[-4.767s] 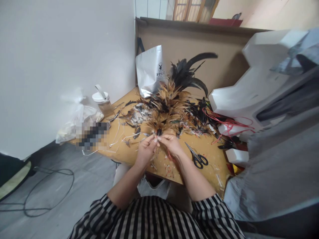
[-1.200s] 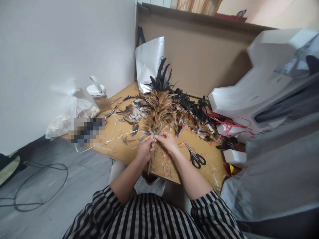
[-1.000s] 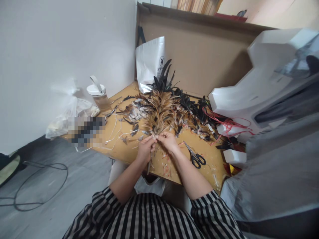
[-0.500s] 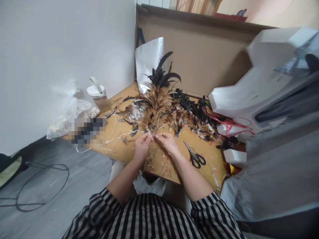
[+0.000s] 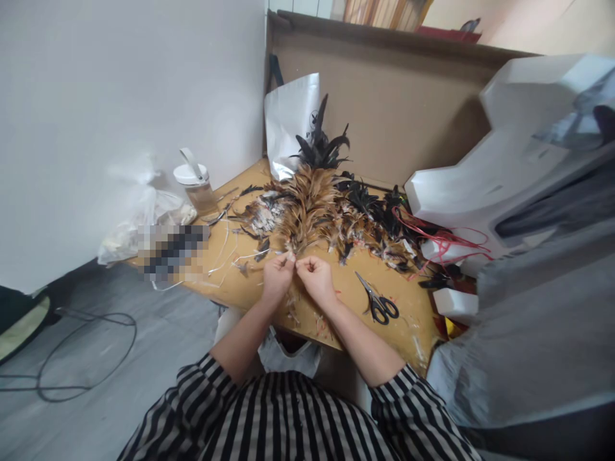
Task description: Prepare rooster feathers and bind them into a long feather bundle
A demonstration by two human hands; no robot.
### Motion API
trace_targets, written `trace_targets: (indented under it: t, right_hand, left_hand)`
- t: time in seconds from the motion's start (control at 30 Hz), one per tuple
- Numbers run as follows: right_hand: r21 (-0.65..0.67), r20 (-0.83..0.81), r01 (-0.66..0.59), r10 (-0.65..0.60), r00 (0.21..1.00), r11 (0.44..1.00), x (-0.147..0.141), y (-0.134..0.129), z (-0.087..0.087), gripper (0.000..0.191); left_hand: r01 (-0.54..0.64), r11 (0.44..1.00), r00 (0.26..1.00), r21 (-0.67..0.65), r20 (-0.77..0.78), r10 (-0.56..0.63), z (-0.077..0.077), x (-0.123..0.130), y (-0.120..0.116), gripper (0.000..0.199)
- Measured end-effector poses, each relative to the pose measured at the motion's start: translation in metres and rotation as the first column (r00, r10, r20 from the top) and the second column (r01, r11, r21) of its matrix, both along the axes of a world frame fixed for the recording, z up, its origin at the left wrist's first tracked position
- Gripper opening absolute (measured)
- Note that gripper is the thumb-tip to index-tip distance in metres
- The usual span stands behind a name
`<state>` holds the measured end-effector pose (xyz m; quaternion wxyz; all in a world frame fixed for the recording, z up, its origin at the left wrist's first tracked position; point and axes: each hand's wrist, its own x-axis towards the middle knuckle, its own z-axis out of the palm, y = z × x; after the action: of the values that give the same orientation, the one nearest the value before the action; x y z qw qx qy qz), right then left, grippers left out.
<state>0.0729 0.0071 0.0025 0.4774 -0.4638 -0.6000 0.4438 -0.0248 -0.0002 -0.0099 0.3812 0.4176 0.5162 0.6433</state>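
Observation:
A tall bundle of feathers (image 5: 310,198), brown below with dark plumes at its far end, stretches away from me over the table. My left hand (image 5: 277,276) pinches the near end of this bundle between thumb and fingertips. Right beside it, my right hand (image 5: 315,276) is closed with its fingers curled in; whatever sits in its pinch is too small to make out. A thin white string (image 5: 252,257) runs left from near my left fingertips. Black-handled scissors (image 5: 378,301) lie to the right of my right hand.
Loose brown and black feathers (image 5: 369,234) cover the table's right rear, with red string (image 5: 446,238) beside them. At the left stand a lidded drink cup (image 5: 199,192) and a plastic bag (image 5: 144,214). A silver pouch (image 5: 288,121) leans at the back near a cardboard panel (image 5: 394,109).
My right fingers have curled in and drawn nearer to me beside the left hand. The feather bundle has turned, so its dark tips now point differently. The view has shifted slightly.

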Motion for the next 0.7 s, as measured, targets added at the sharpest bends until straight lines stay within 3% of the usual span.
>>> trace_targets:
  t: [0.13, 0.3, 0.5, 0.7]
  right_hand:
    - [-0.084, -0.116, 0.011, -0.021, 0.993, 0.996, 0.000, 0.005, 0.000, 0.019]
    - [-0.186, -0.218, 0.024, -0.065, 0.974, 0.982, 0.003, 0.010, 0.001, 0.022]
    - [-0.230, -0.269, 0.036, -0.099, 0.958, 0.972, 0.007, 0.009, 0.001, 0.026]
    - [-0.220, -0.218, 0.028, -0.077, 0.973, 0.975, 0.010, 0.009, 0.003, 0.024]
  left_hand:
    - [-0.042, 0.995, 0.977, 0.090, -0.205, 0.060, 0.004, 0.000, 0.002, 0.023]
    - [-0.065, 0.975, 0.886, 0.211, -0.438, 0.154, 0.007, 0.003, -0.008, 0.026]
    - [0.029, 0.976, 0.891, 0.215, -0.448, 0.072, 0.008, 0.011, -0.020, 0.032]
    - [0.052, 0.972, 0.914, 0.227, -0.404, 0.045, 0.015, 0.012, -0.026, 0.031]
